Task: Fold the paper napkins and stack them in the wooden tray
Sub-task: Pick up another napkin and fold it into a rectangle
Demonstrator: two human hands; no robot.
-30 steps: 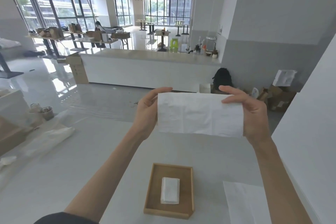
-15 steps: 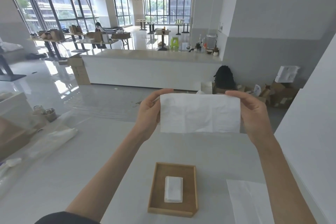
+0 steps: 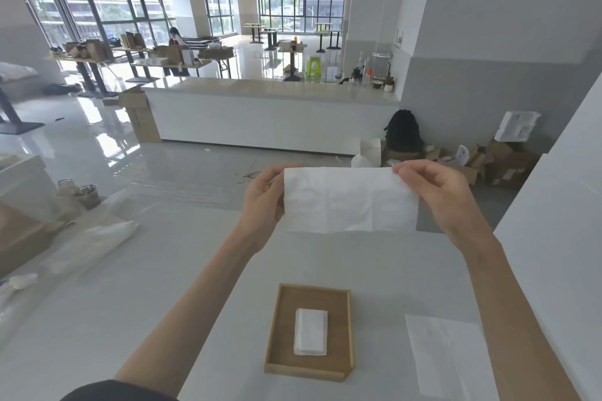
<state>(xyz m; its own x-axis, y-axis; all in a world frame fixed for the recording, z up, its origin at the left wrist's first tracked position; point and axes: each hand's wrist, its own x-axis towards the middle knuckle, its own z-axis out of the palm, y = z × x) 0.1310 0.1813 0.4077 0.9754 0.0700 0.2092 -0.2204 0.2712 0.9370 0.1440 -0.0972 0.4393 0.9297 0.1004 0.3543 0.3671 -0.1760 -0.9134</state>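
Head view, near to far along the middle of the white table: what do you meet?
Light wooden tray holding a small stack of folded white napkins → white paper napkin held up in the air between left hand and right hand → long white counter across the floor.

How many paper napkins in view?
3. One napkin held up in the air between left hand and right hand; one folded napkin in the wooden tray; one flat napkin right of it. More may lie beneath.
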